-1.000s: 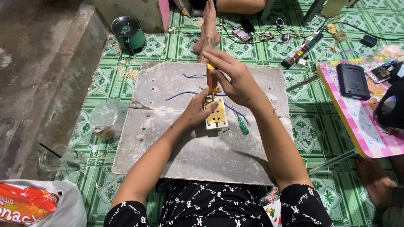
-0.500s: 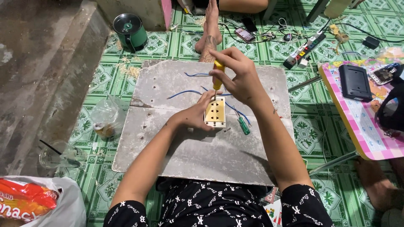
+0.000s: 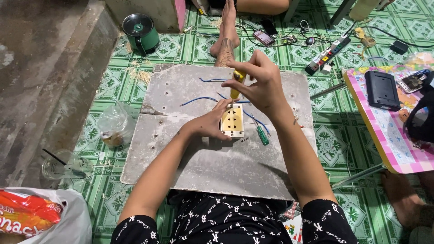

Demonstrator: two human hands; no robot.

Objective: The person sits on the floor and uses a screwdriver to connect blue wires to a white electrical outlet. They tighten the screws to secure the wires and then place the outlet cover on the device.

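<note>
While the right hand (image 3: pixel 262 86) stood a yellow-handled screwdriver (image 3: pixel 237 83) upright over the far end of a cream socket plate (image 3: pixel 233 120), its fingers (image 3: pixel 246 72) pinched round the handle, the left hand (image 3: pixel 209 124) steadied the plate from its left side, fingers pressed against its edge and partly under the tool. The plate lay near the middle of a grey slab (image 3: pixel 217 167) resting on the green tiled floor (image 3: pixel 337 144), just on the near side of the crack that ran across the slab.

The main risk, as I judged it, was the tip slipping out of the screw: the plate was held only by fingertips, so a hard turn could have spun or skidded it, and the blade would have gone toward the left thumb, which sat right beside the shaft. Whether the tip was seated in a screw head could not be seen.

Blue wires (image 3: pixel 199 99) trailed from under the plate toward the slab's far left part; a twist of the plate could have tugged them loose. A green-handled screwdriver (image 3: pixel 262 135) lay just beside the plate's right edge, and a small screw (image 3: pixel 244 139) lay loose near its near right corner, easily knocked off the slab.
</note>
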